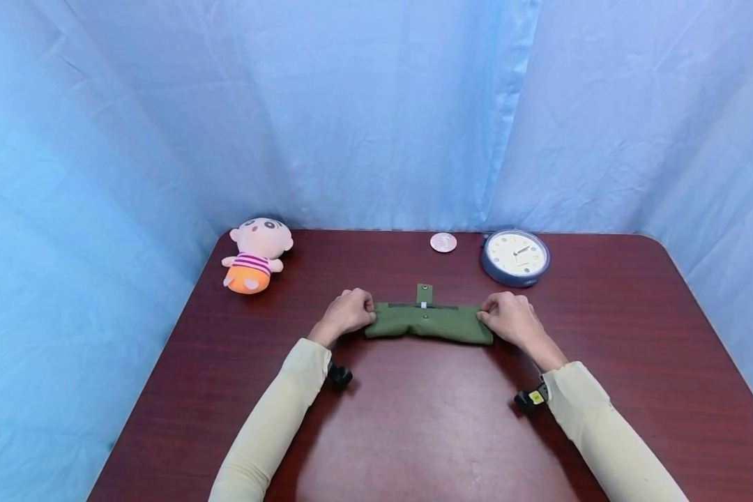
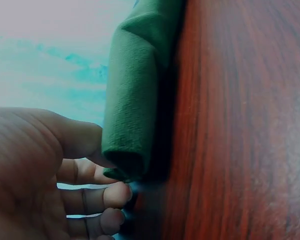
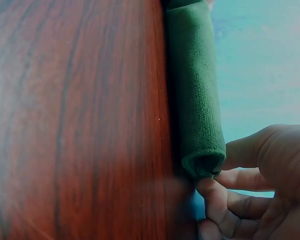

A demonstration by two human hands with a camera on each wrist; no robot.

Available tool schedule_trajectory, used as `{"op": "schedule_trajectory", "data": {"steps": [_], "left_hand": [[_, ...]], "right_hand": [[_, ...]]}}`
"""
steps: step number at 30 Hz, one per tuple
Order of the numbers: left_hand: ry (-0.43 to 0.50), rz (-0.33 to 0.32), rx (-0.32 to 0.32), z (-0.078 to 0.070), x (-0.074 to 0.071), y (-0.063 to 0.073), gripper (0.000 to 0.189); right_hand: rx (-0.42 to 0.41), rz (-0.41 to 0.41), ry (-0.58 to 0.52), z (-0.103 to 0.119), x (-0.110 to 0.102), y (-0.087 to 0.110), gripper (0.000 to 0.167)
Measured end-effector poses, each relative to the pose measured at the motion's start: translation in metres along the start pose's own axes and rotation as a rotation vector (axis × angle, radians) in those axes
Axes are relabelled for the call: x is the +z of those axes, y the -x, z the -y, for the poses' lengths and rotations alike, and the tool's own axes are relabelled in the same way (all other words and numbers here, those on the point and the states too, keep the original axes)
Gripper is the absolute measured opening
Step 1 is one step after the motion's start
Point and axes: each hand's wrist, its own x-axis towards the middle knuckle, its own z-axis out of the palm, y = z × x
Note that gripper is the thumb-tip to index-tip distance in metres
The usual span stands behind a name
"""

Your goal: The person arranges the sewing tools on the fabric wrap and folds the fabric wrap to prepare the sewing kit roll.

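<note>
A long green cloth pouch [image 1: 424,324] lies across the middle of the table, its snap tab [image 1: 424,293] standing out at the far side. My left hand [image 1: 353,311] pinches the left end between thumb and fingers. At the opposite end, my right hand [image 1: 508,317] pinches the cloth the same way. In the left wrist view the pouch [image 2: 132,90] shows a folded end with a dark hollow, and a crease farther along. The right wrist view shows the other end of the pouch [image 3: 197,90] rolled into a tube, with the thumb and fingertips at its rim.
A plush doll [image 1: 253,255] lies at the table's back left. Toward the back right are a small round pinkish disc [image 1: 443,242] and a blue-rimmed clock [image 1: 516,258]. Blue curtains [image 1: 376,118] hang behind and beside the dark red wooden table [image 1: 427,432].
</note>
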Motion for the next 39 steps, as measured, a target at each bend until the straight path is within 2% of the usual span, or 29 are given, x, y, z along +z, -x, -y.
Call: {"op": "schedule_trajectory", "data": {"steps": [3, 5, 6, 8, 10, 13, 15, 17, 19, 21, 24, 26, 28, 30, 32, 35, 39], "left_hand": [[-0.080, -0.024, 0.001, -0.004, 0.003, 0.000, 0.021], [-0.162, -0.053, 0.014, -0.006, 0.006, 0.001, 0.013], [-0.210, -0.071, 0.030, -0.006, 0.007, 0.001, 0.010], [-0.297, -0.113, 0.073, -0.008, 0.010, 0.002, 0.016], [-0.358, -0.158, 0.149, -0.008, 0.014, 0.002, 0.025], [-0.415, -0.224, 0.316, -0.007, 0.018, 0.003, 0.030], [-0.419, -0.257, 0.450, -0.006, 0.021, 0.003, 0.031], [-0.404, -0.251, 0.558, -0.004, 0.022, 0.002, 0.033], [-0.356, -0.211, 0.615, -0.002, 0.022, 0.004, 0.033], [-0.289, -0.152, 0.613, -0.002, 0.019, 0.006, 0.033], [-0.207, -0.053, 0.530, -0.007, 0.011, 0.010, 0.029], [-0.199, 0.002, 0.460, -0.012, 0.007, 0.014, 0.030], [-0.251, 0.028, 0.413, -0.018, 0.006, 0.017, 0.038], [-0.331, 0.011, 0.407, -0.021, 0.010, 0.021, 0.043], [-0.420, -0.048, 0.438, -0.022, 0.015, 0.025, 0.043], [-0.522, -0.154, 0.488, -0.022, 0.022, 0.031, 0.032], [-0.593, -0.240, 0.520, -0.023, 0.026, 0.035, 0.018]], "right_hand": [[0.015, -0.001, 0.044, 0.002, 0.000, 0.000, 0.019], [-0.009, -0.029, 0.076, 0.004, 0.001, 0.000, 0.019], [-0.041, -0.054, 0.089, 0.005, 0.002, 0.000, 0.018], [-0.154, -0.120, 0.118, 0.006, 0.005, 0.001, 0.016], [-0.293, -0.180, 0.137, 0.008, 0.010, 0.000, 0.013], [-0.454, -0.229, 0.173, 0.010, 0.015, -0.002, 0.021], [-0.491, -0.223, 0.189, 0.011, 0.017, -0.003, 0.028], [-0.495, -0.210, 0.221, 0.012, 0.016, -0.001, 0.031], [-0.483, -0.188, 0.276, 0.015, 0.013, 0.002, 0.032], [-0.462, -0.146, 0.328, 0.020, 0.008, 0.006, 0.029], [-0.398, -0.050, 0.391, 0.031, 0.002, 0.015, 0.021], [-0.349, 0.020, 0.421, 0.038, -0.001, 0.022, 0.030], [-0.330, 0.062, 0.467, 0.043, -0.002, 0.028, 0.044], [-0.349, 0.071, 0.522, 0.044, -0.001, 0.033, 0.050], [-0.391, 0.041, 0.561, 0.043, 0.001, 0.037, 0.047], [-0.454, -0.016, 0.590, 0.039, 0.005, 0.039, 0.039], [-0.492, -0.055, 0.618, 0.033, 0.008, 0.041, 0.026]]}}
